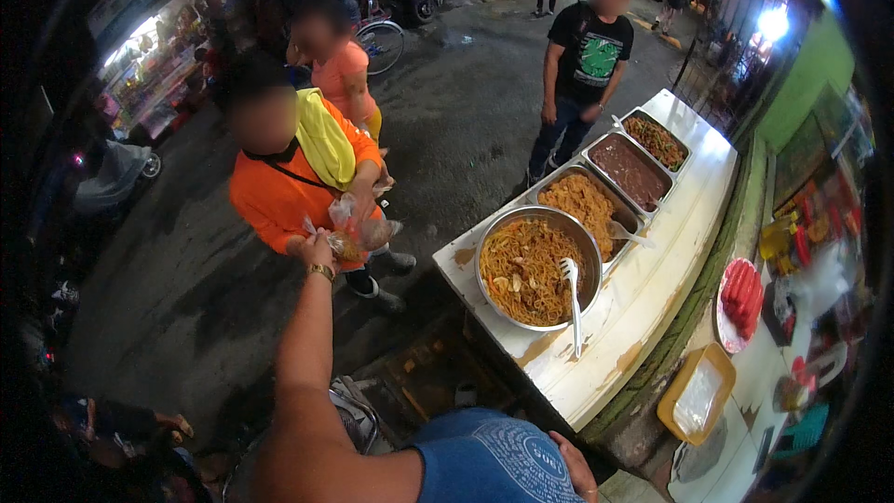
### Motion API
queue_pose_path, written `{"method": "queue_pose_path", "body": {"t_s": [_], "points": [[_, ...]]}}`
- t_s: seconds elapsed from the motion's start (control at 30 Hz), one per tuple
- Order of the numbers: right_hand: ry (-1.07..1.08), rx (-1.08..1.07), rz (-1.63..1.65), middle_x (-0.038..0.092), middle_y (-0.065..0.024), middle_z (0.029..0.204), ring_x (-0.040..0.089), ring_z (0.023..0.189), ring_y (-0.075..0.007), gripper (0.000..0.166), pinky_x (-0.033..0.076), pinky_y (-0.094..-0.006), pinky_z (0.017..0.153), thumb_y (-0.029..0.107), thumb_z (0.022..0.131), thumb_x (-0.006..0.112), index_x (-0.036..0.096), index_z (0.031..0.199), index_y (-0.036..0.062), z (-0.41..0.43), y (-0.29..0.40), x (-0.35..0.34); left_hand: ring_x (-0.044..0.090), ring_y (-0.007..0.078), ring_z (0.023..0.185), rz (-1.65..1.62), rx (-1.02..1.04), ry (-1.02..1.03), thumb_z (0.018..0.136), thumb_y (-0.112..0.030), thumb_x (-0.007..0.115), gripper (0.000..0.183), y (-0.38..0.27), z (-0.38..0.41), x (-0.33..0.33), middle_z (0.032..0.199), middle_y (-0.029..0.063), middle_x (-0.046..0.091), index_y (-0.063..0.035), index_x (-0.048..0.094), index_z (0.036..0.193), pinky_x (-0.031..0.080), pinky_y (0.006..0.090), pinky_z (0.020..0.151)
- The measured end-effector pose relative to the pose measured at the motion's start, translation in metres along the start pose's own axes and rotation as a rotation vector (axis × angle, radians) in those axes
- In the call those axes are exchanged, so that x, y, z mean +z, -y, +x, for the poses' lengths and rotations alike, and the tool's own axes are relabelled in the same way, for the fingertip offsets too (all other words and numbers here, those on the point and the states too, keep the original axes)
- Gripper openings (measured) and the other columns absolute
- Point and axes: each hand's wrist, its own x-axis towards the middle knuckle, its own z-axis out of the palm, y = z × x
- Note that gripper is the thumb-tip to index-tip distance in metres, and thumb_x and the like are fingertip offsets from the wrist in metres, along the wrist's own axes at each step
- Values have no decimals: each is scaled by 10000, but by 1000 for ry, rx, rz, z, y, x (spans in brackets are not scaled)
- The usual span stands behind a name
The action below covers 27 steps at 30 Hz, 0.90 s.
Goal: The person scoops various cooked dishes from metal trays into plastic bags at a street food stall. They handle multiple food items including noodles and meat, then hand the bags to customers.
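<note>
My left hand (319,251), with a gold watch at the wrist, is stretched out and closed on the neck of a clear plastic bag of food (343,246). A person in an orange shirt (262,202) stands there, one hand touching mine, the other holding more clear bags (377,232). My right hand (573,464) rests low beside my blue shirt; its fingers are partly hidden and I see nothing in it. On the white table (632,293) stands a round metal bowl of noodles (524,265) with a white plastic serving fork (573,300).
Beyond the bowl, metal trays hold orange-brown food (576,199), a dark red-brown stew (628,168) and chopped vegetables (656,140). A plate of red sausages (740,304) and a yellow tub (674,402) lie at right. A person in black (590,49) stands behind the table.
</note>
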Motion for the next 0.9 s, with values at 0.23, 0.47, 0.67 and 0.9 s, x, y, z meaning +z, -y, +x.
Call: {"method": "queue_pose_path", "body": {"t_s": [0.23, 0.47, 0.67, 0.9], "points": [[-50, 71, -53, 492, -180, 1358, 495, 1208, -225, 588, 380, -335, 1027, 342, 981, 487, 362, 1404, -46, 1, 0, -5, 525, 168, 463, 178, -32, -56, 954, -231, 548, 246, -15, -12, 7, 638, 77, 598, -16, 646, 1024, 456, 338, 463], [-49, 4, 23, 483, -155, 1378, 456, 1249, -210, 568, 338, -309, 1057, 346, 986, 482, 369, 1418, -4, 12, -58, -23, 626, 228, 650, 53, 44, 60, 862, -103, 599, 128, 16, 22, 23, 786, 94, 652, -45, 676, 947, 510, 345, 523], [-18, -43, -80, 414, -139, 1441, 383, 1315, -218, 556, 273, -325, 1103, 369, 1003, 440, 361, 1432, 25, -27, -57, -17, 477, 133, 424, -150, 112, 204, 914, -127, 495, 184, -74, -81, 25, 784, 127, 654, -25, 618, 1005, 364, 249, 347], [-7, -240, 9, 498, -157, 1362, 459, 1260, -240, 577, 354, -362, 1053, 290, 942, 558, 378, 1423, 27, -133, 31, -36, 584, 181, 716, -252, 680, 425, 979, -254, 398, 331, -106, -265, 121, 825, 110, 634, -7, 596, 884, 501, 290, 672]]}}
